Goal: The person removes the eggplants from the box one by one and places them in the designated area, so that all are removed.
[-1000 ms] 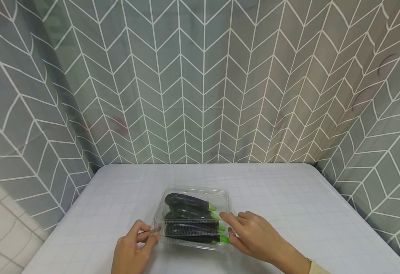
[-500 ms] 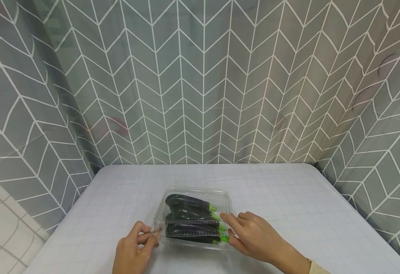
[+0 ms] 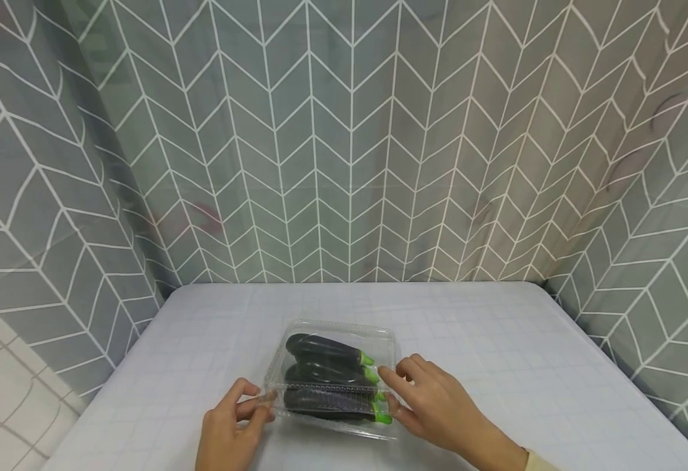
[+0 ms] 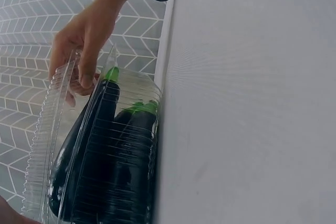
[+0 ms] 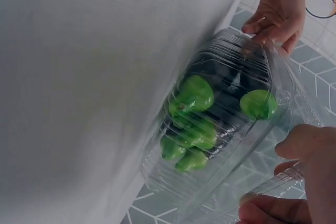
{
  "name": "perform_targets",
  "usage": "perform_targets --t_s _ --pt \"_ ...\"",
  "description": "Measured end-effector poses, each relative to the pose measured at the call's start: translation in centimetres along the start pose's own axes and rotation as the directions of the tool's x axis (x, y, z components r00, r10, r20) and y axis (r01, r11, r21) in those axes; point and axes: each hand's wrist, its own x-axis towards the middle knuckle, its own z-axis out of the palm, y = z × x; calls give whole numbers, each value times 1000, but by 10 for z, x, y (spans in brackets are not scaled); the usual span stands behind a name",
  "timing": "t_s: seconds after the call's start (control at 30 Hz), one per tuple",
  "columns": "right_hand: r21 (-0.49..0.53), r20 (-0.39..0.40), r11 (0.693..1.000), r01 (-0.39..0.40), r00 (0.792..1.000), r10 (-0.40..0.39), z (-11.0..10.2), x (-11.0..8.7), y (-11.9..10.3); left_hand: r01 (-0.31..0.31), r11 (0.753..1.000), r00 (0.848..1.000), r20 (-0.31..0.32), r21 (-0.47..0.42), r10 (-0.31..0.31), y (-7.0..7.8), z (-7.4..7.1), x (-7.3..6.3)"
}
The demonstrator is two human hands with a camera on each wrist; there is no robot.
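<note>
Clear plastic container [image 3: 352, 332] lies on the white-covered bench [image 3: 485, 320], close to the person and between the two hands, with several dark eggplants [image 3: 328, 366] inside. Their green stem ends [image 5: 193, 94] point toward the right hand [image 3: 434, 400], their rounded ends toward the left hand [image 3: 230, 424]. At the container's left corner the left hand pinches the plastic edge between thumb and bent fingers, narrowly spaced. On the opposite side the right hand's thumb and fingers pinch a thin plastic rim [image 5: 275, 181], a narrow grip beside the stems; the eggplants stay behind plastic, apart from these fingertips. From the left wrist, two plastic edges stand apart near the right hand, its thumb reaching down beside the gap. A pale sleeve [image 3: 537, 462] shows at the right wrist. Behind the bench hangs a grey-green curtain [image 3: 349, 150] with white chevron lines.
</note>
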Motion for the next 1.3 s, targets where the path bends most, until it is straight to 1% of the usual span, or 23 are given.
perform_targets --t_s 0.13,0.3,0.37,0.47,0.67,0.77,0.87,0.93,1.0,1.1,1.13,1.2,1.3 --pt "-14 -3 1000 19 1000 -19 3 -1 -2 -3 1000 1000 -10 -27 3 0 1 0" --pt "-18 12 1000 2 1000 -2 4 -3 -5 -37 999 999 -20 -38 36 -2 2 -1" --pt "-15 21 1000 -3 1000 4 4 -3 -5 -32 998 999 -20 -46 31 -3 2 0" --pt "-9 29 1000 -8 1000 8 3 -2 -6 -6 998 1000 -20 -65 5 -2 2 0" --pt "6 7 1000 -30 1000 30 4 -2 -5 32 994 999 -30 -105 -35 2 3 0" --pt "19 -18 998 -56 998 57 5 -2 -4 41 994 999 -31 -102 -45 1 4 -1" --pt "-2 -50 998 -66 997 66 6 0 -4 29 997 1000 0 -66 -29 -1 5 0" --pt "-24 -51 999 -41 998 40 5 3 -6 12 999 1000 30 -44 -11 -3 5 0" --pt "-39 -51 999 11 999 -13 3 7 -11 -26 999 998 49 -34 27 -6 7 1" --pt "-45 -40 994 103 994 -104 0 17 -21 -89 995 994 53 -42 91 -9 10 0" --pt "-49 -46 989 138 989 -140 -1 20 -25 -116 992 992 49 -42 118 -10 11 0" --pt "-59 -38 977 203 978 -206 -3 27 -31 -146 989 988 37 -38 148 -11 12 0" --pt "-59 -21 956 289 957 -290 -6 33 -37 -160 987 987 22 -16 160 -10 13 0"
